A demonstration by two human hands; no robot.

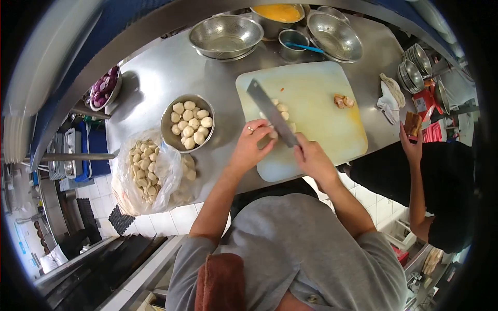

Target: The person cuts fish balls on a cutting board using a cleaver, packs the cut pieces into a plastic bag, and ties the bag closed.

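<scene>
My right hand (pixel 315 159) grips the handle of a broad-bladed cleaver (pixel 271 112), whose blade slants up and left over the white cutting board (pixel 332 124). Beside the blade, my left hand (pixel 251 147), with a ring on one finger, pinches a pale round ball (pixel 273 135), which looks like a fish ball. Several more pale pieces (pixel 282 109) lie on the board just right of the blade, partly hidden by it. To the left stands a steel bowl (pixel 165 124) of whole pale balls (pixel 190 122).
An open plastic bag (pixel 174 179) of pale balls sits at the table's left edge. Reddish pieces (pixel 344 100) lie on the board's right. Steel bowls (pixel 226 36) and a pot of orange liquid (pixel 278 13) stand behind. Another person's hand (pixel 411 147) holds a brown object (pixel 413 124) at right.
</scene>
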